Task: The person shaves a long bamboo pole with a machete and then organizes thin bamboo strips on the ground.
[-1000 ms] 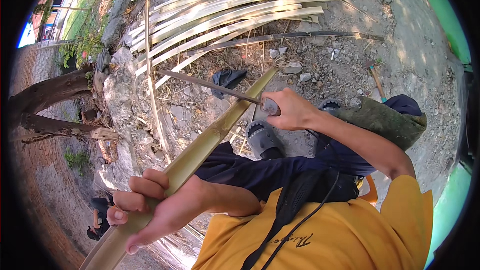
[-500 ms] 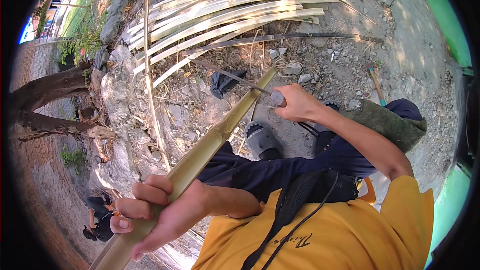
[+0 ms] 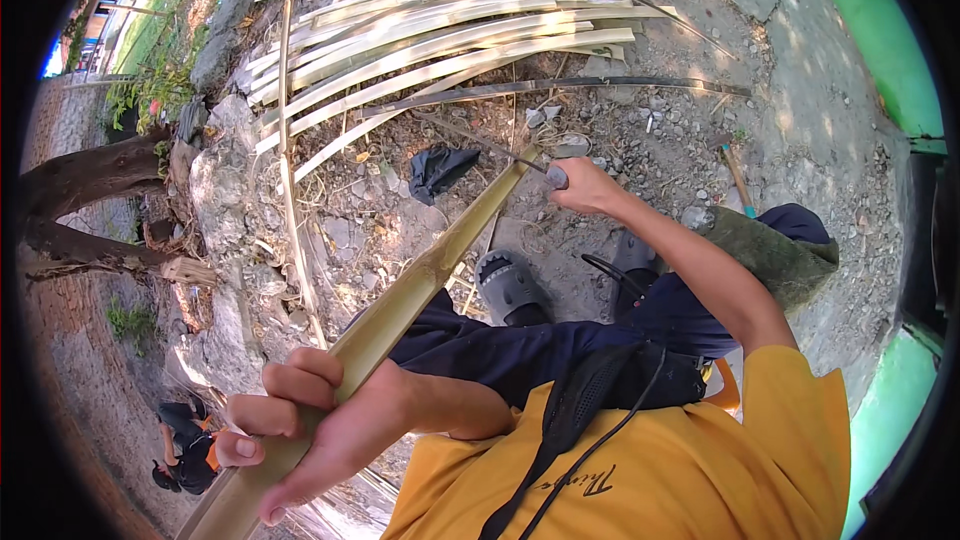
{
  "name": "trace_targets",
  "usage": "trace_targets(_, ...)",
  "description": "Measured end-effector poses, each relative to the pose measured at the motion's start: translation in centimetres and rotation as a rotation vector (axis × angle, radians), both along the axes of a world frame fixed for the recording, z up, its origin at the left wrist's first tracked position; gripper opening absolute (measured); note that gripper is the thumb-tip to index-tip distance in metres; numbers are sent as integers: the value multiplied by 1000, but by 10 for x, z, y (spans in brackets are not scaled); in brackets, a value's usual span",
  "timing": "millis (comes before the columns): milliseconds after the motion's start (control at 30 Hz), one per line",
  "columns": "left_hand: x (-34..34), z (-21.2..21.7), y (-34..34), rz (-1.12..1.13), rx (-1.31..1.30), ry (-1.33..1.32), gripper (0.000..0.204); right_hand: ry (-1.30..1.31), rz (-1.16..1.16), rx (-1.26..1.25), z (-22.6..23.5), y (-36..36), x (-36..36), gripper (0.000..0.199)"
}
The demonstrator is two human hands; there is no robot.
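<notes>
In the head view, the knife [image 3: 557, 178] had slid along the split bamboo [image 3: 400, 305] almost to its far tip, where a second earlier it crossed nearer the body; the right hand [image 3: 588, 187] had moved outward with it. Pale bamboo slats [image 3: 430, 45] lay side by side toward the far edge of the stony ground [image 3: 640, 140], with crumpled black plastic [image 3: 440, 172] nearer. A green wall [image 3: 880, 40] bounded the right edge. The right hand was clenched around the knife's handle; the left hand [image 3: 350, 430] grasped the bamboo's near part, fingers bent and thumb opposite, holding it slantwise above the ground.
</notes>
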State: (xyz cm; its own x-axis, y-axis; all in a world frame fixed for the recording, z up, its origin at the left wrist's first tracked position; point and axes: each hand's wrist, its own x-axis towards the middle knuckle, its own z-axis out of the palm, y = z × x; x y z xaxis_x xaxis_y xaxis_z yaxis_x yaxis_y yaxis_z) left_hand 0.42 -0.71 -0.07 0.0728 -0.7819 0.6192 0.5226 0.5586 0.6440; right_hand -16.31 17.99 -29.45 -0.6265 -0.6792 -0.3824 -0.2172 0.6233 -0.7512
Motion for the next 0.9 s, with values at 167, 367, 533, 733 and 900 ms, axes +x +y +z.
trace_targets(167,6,-2,-7,-299,-45,85,65,-18,63,-90,-17,2,-4,28)
trace_targets(367,-3,-13,-12,-529,2,109,104,-48,171,-119,-28,12,-22,26)
trace_targets(533,15,-27,-32,-479,-117,171,117,-69,223,-147,-27,3,-33,22)
trace_targets(733,3,-23,-27,-281,59,39,104,-360,302,146,15,-19,-64,12)
trace_targets(900,-1,-15,-21,-476,266,-171,70,-131,498,339,51,-41,-74,22)
